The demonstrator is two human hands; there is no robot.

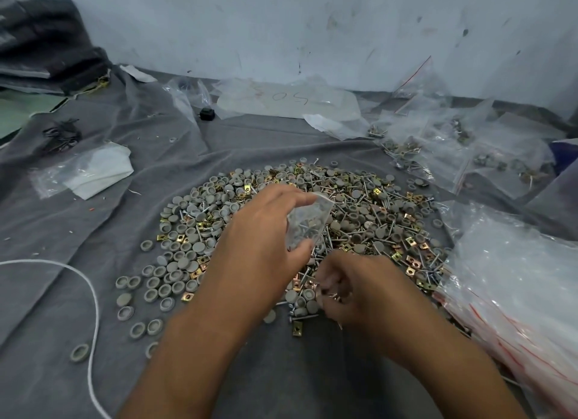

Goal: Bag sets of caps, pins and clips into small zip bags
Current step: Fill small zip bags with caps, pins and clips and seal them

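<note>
Left hand is pinching a small zip bag between thumb and fingers, holding it over the heap of grey caps, pins and brass clips. Just below that grip, right hand is curling its fingers around small metal pieces, blurred. Stacked empty zip bags are lying right of both hands.

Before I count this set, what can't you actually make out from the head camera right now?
- Contents of the small bag in the left hand: too blurred to count.
- What the right hand pinches: motion blur, curled fingers cover it.
- Pile beneath both hands: hidden.
- Stack of bags at right: cut off by the edge.
</note>
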